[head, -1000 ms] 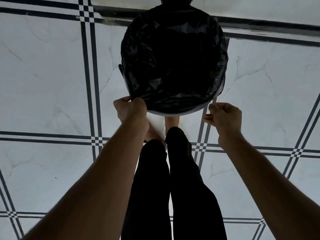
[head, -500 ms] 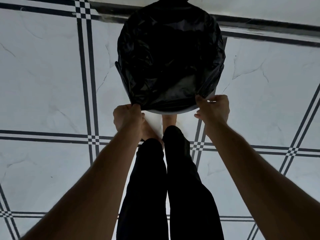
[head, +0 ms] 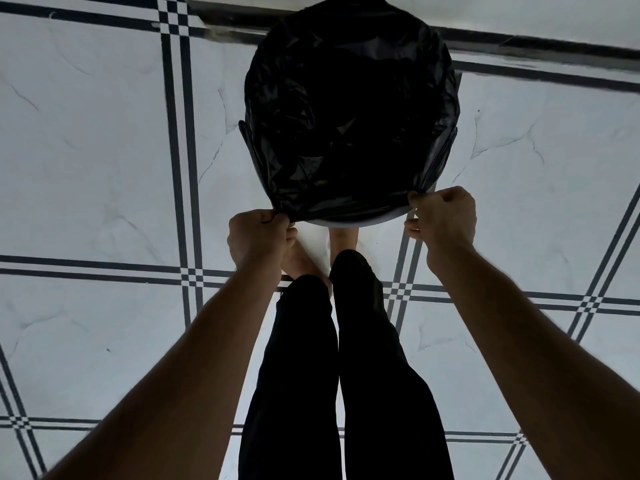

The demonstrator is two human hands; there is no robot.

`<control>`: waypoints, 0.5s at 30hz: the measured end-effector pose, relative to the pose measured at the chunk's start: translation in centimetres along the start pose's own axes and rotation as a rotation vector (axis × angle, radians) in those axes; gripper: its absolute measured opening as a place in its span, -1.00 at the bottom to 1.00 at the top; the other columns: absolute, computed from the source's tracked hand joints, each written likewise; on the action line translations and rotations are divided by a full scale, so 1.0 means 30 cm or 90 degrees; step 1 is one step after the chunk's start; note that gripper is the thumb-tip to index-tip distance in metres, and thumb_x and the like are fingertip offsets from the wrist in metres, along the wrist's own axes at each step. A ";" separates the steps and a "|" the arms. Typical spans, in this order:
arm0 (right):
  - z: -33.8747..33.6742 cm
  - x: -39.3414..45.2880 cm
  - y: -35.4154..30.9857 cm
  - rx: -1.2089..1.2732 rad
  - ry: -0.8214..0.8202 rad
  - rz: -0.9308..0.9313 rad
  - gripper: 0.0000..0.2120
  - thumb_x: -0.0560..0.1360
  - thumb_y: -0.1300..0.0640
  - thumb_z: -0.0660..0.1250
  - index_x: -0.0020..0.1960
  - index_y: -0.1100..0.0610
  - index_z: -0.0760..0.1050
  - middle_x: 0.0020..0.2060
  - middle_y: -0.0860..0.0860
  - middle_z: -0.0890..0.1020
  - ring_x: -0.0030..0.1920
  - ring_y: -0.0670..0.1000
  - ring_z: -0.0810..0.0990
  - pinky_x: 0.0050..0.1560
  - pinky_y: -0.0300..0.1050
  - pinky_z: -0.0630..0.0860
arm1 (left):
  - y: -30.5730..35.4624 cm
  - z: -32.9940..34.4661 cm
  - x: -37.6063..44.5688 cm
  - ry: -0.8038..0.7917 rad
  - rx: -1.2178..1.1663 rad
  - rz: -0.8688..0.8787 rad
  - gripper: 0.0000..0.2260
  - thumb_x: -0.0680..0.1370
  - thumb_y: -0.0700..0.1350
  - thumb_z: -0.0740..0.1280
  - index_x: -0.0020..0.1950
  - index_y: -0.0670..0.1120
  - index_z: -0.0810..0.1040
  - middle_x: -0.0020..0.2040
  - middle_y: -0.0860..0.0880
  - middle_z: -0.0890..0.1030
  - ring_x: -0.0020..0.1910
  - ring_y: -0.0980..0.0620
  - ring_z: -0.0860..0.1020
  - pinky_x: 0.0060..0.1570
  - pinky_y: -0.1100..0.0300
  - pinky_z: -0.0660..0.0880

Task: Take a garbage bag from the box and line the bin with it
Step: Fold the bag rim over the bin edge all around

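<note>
A black garbage bag [head: 349, 119] is spread over the mouth of a round bin, and its crinkled plastic hangs inside. Only a pale strip of the bin's near rim [head: 360, 221] shows below the bag's edge. My left hand [head: 258, 237] is closed on the bag's near-left edge. At the near-right edge, my right hand [head: 441, 216] pinches the plastic in a fist. Both hands sit just in front of the bin. The box is not in view.
The bin stands on a white marble-look tiled floor [head: 104, 150] with dark grid lines. A dark strip along a wall base [head: 554, 50] runs behind the bin. My legs in black trousers [head: 343, 375] and bare feet stand right below the bin.
My right hand moved in from beside the bin and took hold of the bag's near-right edge. My left hand has kept its grip on the near-left edge.
</note>
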State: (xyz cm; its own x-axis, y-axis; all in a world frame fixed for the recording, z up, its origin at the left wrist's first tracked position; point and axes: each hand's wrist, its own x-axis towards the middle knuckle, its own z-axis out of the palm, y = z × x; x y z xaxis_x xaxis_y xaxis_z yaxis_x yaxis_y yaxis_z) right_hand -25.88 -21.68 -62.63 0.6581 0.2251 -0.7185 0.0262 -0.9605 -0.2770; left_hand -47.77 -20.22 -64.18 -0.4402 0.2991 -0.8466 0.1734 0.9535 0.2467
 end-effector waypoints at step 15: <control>-0.066 0.020 0.039 -0.198 -0.118 -0.153 -0.77 0.48 0.12 0.20 -0.33 0.15 0.45 -0.46 0.09 0.59 -0.49 -0.02 0.50 -0.36 -0.18 0.37 | 0.008 0.033 -0.043 -0.026 0.000 -0.012 -0.78 0.46 -0.24 0.41 -0.40 -0.11 0.60 -0.43 -0.06 0.67 -0.32 -0.02 0.69 -0.05 -0.01 0.69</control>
State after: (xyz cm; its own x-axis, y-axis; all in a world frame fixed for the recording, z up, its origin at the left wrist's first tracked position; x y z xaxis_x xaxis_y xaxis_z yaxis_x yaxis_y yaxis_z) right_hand -23.97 -22.99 -62.13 0.4609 0.4462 -0.7672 0.4064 -0.8746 -0.2645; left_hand -46.30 -20.41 -63.50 -0.4070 0.2795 -0.8696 0.1648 0.9589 0.2310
